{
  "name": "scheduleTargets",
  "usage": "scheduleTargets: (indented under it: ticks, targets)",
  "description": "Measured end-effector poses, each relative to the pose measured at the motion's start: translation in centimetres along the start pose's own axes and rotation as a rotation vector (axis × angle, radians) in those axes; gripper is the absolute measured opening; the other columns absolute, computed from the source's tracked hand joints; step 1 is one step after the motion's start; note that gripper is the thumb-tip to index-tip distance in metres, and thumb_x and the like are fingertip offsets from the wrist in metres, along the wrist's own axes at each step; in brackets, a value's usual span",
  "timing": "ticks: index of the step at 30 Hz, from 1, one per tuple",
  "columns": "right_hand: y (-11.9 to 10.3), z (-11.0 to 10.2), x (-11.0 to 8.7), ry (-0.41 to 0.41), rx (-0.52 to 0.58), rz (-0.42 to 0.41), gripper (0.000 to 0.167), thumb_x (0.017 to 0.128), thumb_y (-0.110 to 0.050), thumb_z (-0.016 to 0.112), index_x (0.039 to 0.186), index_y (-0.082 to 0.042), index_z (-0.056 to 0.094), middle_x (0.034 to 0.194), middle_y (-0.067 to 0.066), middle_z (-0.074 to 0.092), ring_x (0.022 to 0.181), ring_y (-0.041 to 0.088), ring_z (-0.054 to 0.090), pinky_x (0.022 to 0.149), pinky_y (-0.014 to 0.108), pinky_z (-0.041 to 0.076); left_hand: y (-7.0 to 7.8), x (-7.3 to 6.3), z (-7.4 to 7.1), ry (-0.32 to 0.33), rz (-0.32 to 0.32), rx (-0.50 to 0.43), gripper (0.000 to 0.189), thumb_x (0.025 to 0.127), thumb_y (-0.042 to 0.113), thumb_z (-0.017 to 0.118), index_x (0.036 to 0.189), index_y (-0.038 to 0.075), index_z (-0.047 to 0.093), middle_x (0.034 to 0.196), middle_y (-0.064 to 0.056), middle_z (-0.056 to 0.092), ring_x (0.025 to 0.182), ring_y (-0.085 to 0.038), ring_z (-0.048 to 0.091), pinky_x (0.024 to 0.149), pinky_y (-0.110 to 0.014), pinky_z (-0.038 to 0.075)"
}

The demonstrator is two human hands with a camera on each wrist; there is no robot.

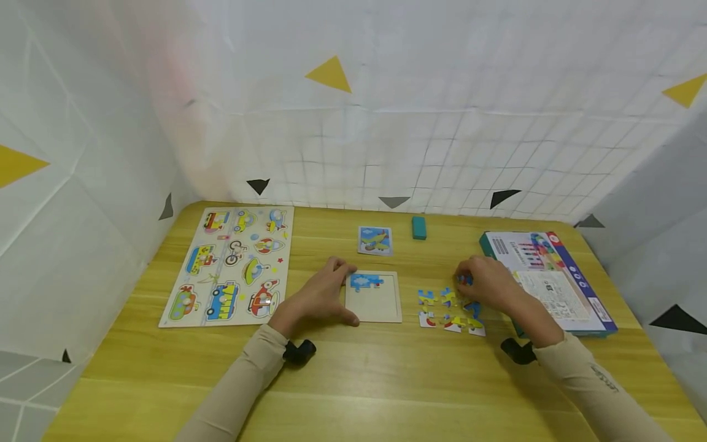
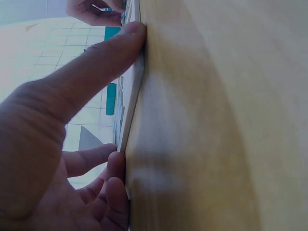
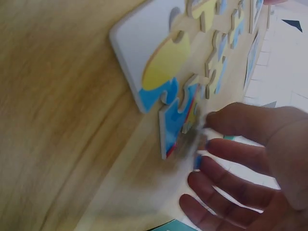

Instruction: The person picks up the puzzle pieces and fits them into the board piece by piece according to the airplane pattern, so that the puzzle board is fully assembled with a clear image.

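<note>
My left hand [image 1: 319, 293] holds a shallow wooden puzzle tray [image 1: 375, 308] at its left side, thumb on the near edge and fingertips at the far left corner. Joined blue sky pieces [image 1: 364, 282] lie along the tray's far edge. To the right, my right hand [image 1: 486, 282] pinches a small jigsaw piece [image 1: 465, 280] between thumb and fingers; it is blurred and mostly hidden in the right wrist view. Several loose pieces [image 1: 453, 322] lie in rows between tray and right hand. One blue piece [image 3: 175, 120] with a red stripe sits just by the right fingertips.
A picture card [image 1: 375, 240] with a yellow plane lies behind the tray, and a teal block [image 1: 419, 228] stands to its right. At the left is a large vehicle peg board [image 1: 234, 270]. A flat teal-edged box [image 1: 552, 285] lies beyond the right hand.
</note>
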State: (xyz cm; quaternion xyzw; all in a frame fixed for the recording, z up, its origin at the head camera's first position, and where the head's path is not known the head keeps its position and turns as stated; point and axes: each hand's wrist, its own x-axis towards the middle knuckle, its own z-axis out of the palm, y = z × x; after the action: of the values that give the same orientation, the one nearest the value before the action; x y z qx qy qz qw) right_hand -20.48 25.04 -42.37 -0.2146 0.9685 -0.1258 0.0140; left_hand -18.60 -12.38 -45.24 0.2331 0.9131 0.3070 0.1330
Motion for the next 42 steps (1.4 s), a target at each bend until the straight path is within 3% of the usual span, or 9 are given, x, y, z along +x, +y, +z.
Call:
scheduleTargets:
  ticks: [7,16,32,42]
  targets:
    - [-0.7,-0.1,0.2,0.060,-0.004,-0.009,0.022,0.081,-0.019,0.081,0.096,-0.004,0.075,0.083,0.005,0.062,0.069,0.017,0.055,0.061,0.039,0.048,0.0,0.0,0.0,-0.004,0.007,-0.001,0.109,0.062,0.046,0.095,0.150,0.013,0.041,0.146,-0.009,0.033,0.117,-0.022,0.051,0.100,-0.039,0.043]
    - [-2.2,-0.6,0.8,0.108,0.000,-0.068,0.018,0.082,-0.015,0.080,0.095,-0.005,0.075,0.085,0.006,0.062,0.070,0.017,0.055,0.064,0.039,0.049,0.2,-0.1,-0.1,-0.002,-0.005,0.001,0.109,0.062,0.047,0.095,0.151,0.013,0.040,0.148,-0.010,0.032,0.120,-0.023,0.050,0.101,-0.040,0.043]
    - [-4.4,-0.4,1.9,0.123,-0.010,-0.121,0.018,0.081,-0.015,0.080,0.097,-0.006,0.075,0.088,0.005,0.063,0.073,0.017,0.057,0.064,0.037,0.050,0.1,-0.1,0.0,-0.008,0.001,-0.006,0.110,0.062,0.047,0.095,0.152,0.013,0.039,0.148,-0.009,0.032,0.120,-0.022,0.050,0.101,-0.040,0.043]
    - [-5.7,-0.5,2.4,0.094,0.013,-0.112,0.020,0.083,-0.017,0.081,0.099,-0.007,0.076,0.090,0.004,0.063,0.073,0.017,0.056,0.066,0.037,0.050,0.3,-0.2,0.0,-0.003,0.006,-0.009,0.109,0.062,0.045,0.095,0.151,0.013,0.041,0.147,-0.009,0.033,0.118,-0.022,0.050,0.101,-0.039,0.043]
